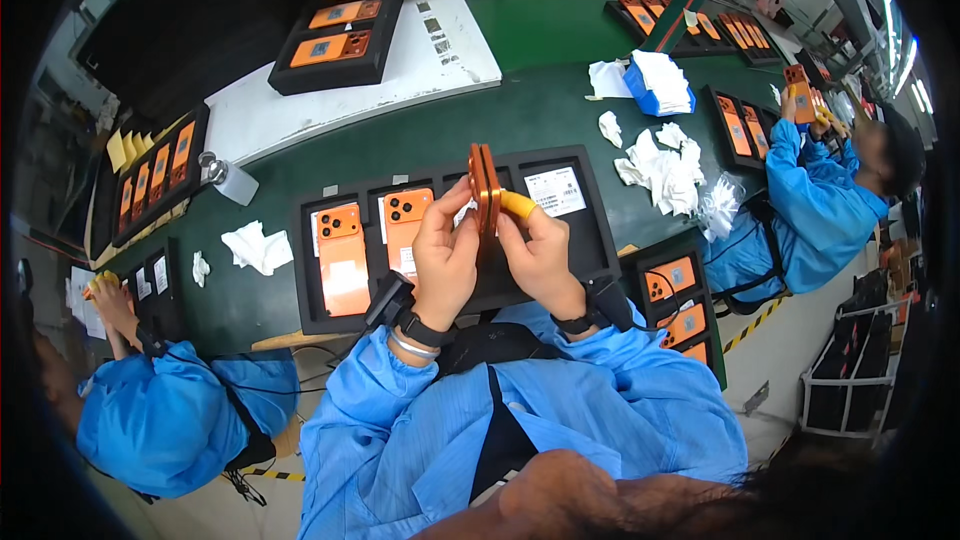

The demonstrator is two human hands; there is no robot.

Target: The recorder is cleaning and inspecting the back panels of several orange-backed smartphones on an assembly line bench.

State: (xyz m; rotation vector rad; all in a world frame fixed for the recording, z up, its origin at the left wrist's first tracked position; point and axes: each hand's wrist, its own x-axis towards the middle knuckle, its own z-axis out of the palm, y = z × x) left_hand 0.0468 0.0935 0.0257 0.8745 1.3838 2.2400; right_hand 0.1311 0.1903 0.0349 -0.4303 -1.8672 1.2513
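Observation:
Upright and edge-on in front of me are two slim orange smartphones [485, 190], close together face to face or back to back; I cannot tell which. My left hand [447, 255] is closed on the left side of the pair. On the right side, my right hand [538, 255] grips them, a yellow finger cot [517, 204] on one finger. Below lies a black compartment tray [590, 240]. Its left slots hold an orange phone [342, 255] and a second orange phone [405, 225], camera lenses up. A white printed label [555, 191] lies in the right part.
Crumpled white wipes [660, 172] and a blue box of wipes [660, 83] sit at the back right. A clear pump bottle [232, 180] stands at left. More phone trays [335, 25] surround the green table. Co-workers in blue sit at left [170, 420] and right [820, 210].

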